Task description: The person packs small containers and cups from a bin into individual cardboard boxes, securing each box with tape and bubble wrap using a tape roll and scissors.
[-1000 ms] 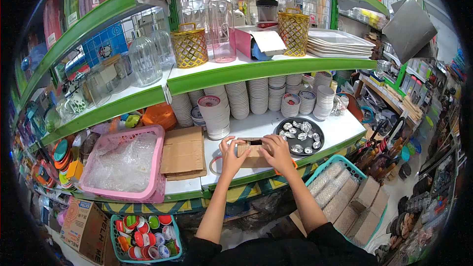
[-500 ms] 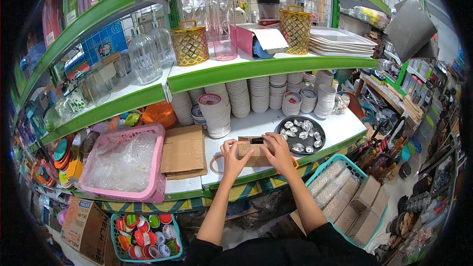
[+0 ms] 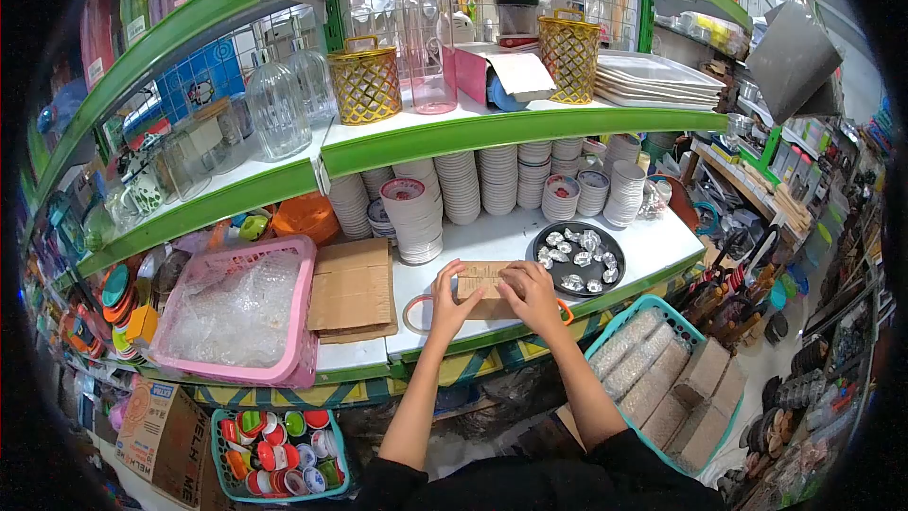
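Observation:
A small brown cardboard box [image 3: 487,293] lies on the white shelf between my two hands. My left hand [image 3: 448,301] grips its left side, the thumb along the front. On the other side, my right hand [image 3: 532,295] has its fingers bent over the top right and the thumb against the front. The top looks closed over. Left of the box, a roll of tape [image 3: 416,314] lies on the shelf, partly behind my left hand. An orange-handled tool [image 3: 566,312] shows beside my right hand, mostly hidden. A dark round tray [image 3: 605,273] holds several foil-like silvery pieces.
Flat cardboard sheets [image 3: 352,291] lie to the left, beside a pink basket [image 3: 305,322] of bubble wrap. Stacked bowls [image 3: 459,189] line the back. Below stand a teal basket [image 3: 695,329] of wrapped packages and another basket [image 3: 219,459] of colourful items.
The dark opening at the top of the box is now covered by cardboard. My right hand's fingers have come down and inward over the top.

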The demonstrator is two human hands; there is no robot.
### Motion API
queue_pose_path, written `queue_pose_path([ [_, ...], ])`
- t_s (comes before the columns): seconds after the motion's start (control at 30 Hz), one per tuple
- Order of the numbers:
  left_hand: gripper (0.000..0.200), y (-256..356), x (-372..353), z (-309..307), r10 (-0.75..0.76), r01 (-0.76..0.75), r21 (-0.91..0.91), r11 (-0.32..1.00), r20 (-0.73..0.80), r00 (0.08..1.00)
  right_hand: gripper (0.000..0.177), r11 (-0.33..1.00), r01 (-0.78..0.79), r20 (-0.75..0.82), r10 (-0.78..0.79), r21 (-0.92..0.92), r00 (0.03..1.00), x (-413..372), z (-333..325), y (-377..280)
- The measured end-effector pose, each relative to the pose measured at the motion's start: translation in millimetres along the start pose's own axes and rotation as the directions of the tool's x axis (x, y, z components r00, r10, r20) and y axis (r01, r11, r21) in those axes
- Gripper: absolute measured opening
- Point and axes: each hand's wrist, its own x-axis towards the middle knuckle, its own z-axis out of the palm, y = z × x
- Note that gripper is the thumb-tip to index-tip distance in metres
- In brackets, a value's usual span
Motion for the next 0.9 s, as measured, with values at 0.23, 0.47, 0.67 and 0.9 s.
queue_pose_path([
  [0.23, 0.064, -14.3, -1.9, 13.1, -0.227, 0.247, -0.411, 0.877, 0.099, 0.969, 0.039, 0.984, -0.075, 0.018, 0.078, -0.160, 0.997, 22.8, 7.9, -2.4],
  [0.47, 0.066, -6.2, -1.7, 8.2, -0.239, 0.275, -0.437, 0.856, 0.136, 0.961, 0.063, 0.937, -0.284, 0.269, 0.332, -0.201, 0.904, 41.6, 27.0, 6.7],
  [0.67, 0.065, -13.9, -2.6, 11.3, -0.226, 0.258, -0.412, 0.874, 0.125, 0.966, 0.071, 0.862, -0.375, 0.424, 0.497, -0.342, 0.757, 58.0, 19.7, -5.0],
  [0.9, 0.066, -7.6, -2.7, 9.5, -0.238, 0.270, -0.410, 0.871, 0.130, 0.963, 0.073, 0.881, -0.359, 0.414, 0.463, -0.307, 0.784, 54.0, 22.6, 5.2],
])
